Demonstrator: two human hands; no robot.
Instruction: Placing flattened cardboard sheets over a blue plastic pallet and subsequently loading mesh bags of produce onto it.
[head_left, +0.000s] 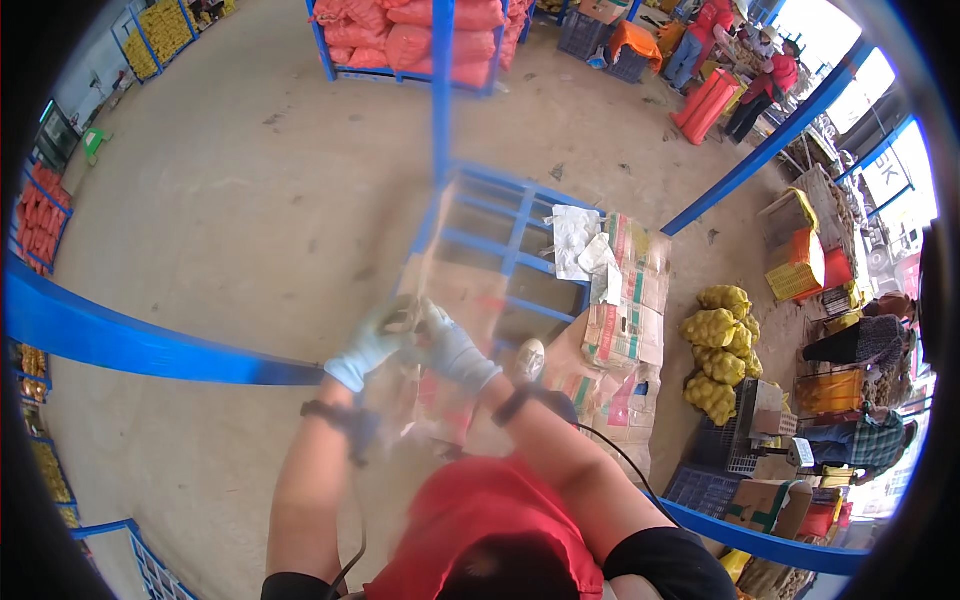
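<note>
My left hand (367, 341) and my right hand (455, 345), both in pale blue gloves, meet in front of me at the upper edge of a flattened cardboard sheet (457, 296). Their fingers pinch at this edge, close together; motion blur hides the exact grip. The sheet hangs over the near left part of a blue metal pallet frame (517, 232). More flattened printed cartons (626, 330) lie along the frame's right side, and crumpled white sheets (581, 244) rest at its far right corner. A white shoe (530, 360) shows beside the cardboard.
Blue posts (442, 97) rise around the frame, one curving in from the left (150, 345). Yellow net bags (712, 337) are piled on the floor at right, near dark crates (701, 487). Several people work farther right. Stacked red sacks (442, 37) stand beyond.
</note>
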